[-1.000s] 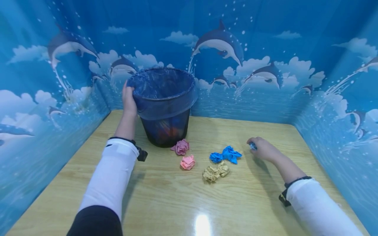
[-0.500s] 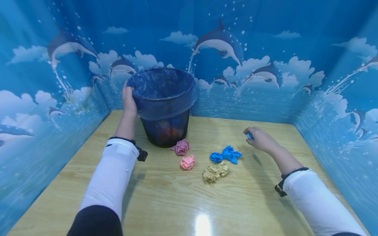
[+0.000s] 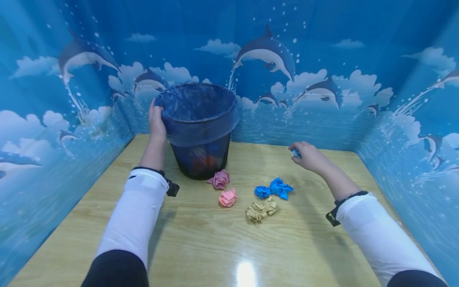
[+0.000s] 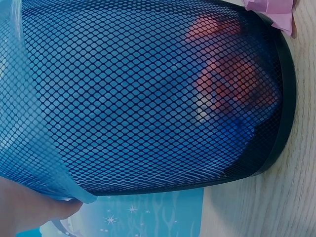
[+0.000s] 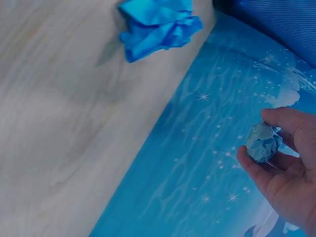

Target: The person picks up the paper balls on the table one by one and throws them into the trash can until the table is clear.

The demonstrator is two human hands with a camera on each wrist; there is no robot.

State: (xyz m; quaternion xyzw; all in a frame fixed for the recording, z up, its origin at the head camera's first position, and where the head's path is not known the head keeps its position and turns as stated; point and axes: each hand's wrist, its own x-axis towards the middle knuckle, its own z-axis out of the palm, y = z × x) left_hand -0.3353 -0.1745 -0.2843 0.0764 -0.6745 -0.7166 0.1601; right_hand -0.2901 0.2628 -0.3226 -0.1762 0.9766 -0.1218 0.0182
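Note:
A black mesh wastebasket [image 3: 206, 153] lined with a translucent blue bag [image 3: 204, 133] stands at the table's back left. My left hand [image 3: 157, 123] grips its left rim through the bag. Through the mesh in the left wrist view, reddish and blue crumpled papers [image 4: 224, 81] show near the bottom. Raised above the right side of the table, my right hand [image 3: 309, 156] pinches a pale blue crumpled paper ball [image 5: 262, 142] between thumb and fingers.
By the basket's foot lie a mauve paper ball [image 3: 220, 179] and a pink one [image 3: 228, 197]. Bright blue crumpled papers [image 3: 279, 188] and tan ones [image 3: 261, 210] are further right. A dolphin-print curtain [image 3: 322, 48] encloses the wooden table [image 3: 201, 247] at the back and sides.
My right hand has risen and moved back and to the left, carrying the pale blue paper ball. The left hand and the wastebasket have stayed put.

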